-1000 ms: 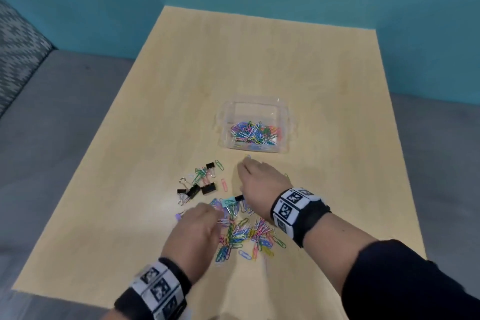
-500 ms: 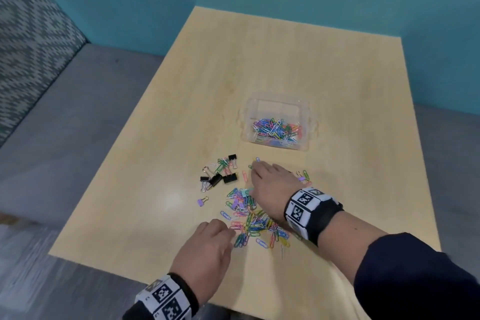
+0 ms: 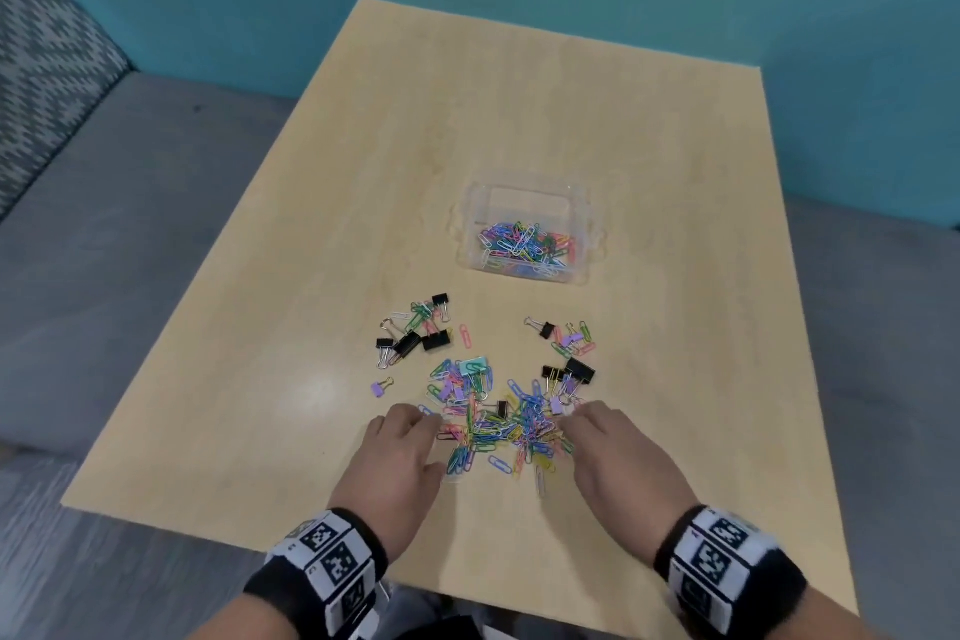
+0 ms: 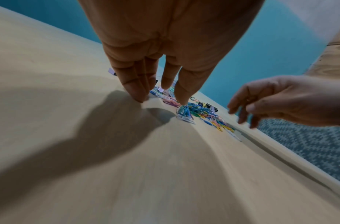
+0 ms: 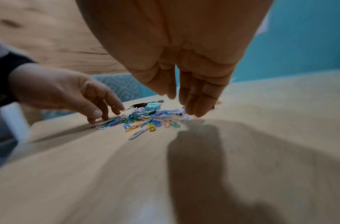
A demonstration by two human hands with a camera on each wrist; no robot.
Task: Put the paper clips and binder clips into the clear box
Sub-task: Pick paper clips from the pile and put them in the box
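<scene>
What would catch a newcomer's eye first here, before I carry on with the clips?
The bright heap of coloured paper clips near the front of the wooden table, with the left hand and right hand set at either side of it, fingers down on the tabletop. Next, the clear box beyond the heap, already partly filled with paper clips, and the black binder clips scattered between heap and box.

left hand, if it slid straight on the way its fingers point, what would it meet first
Probably the pile of coloured paper clips: the left hand has its fingertips at the pile's near-left edge, pointing up and right across the table. Beyond lie binder clips, then the clear box.
</scene>
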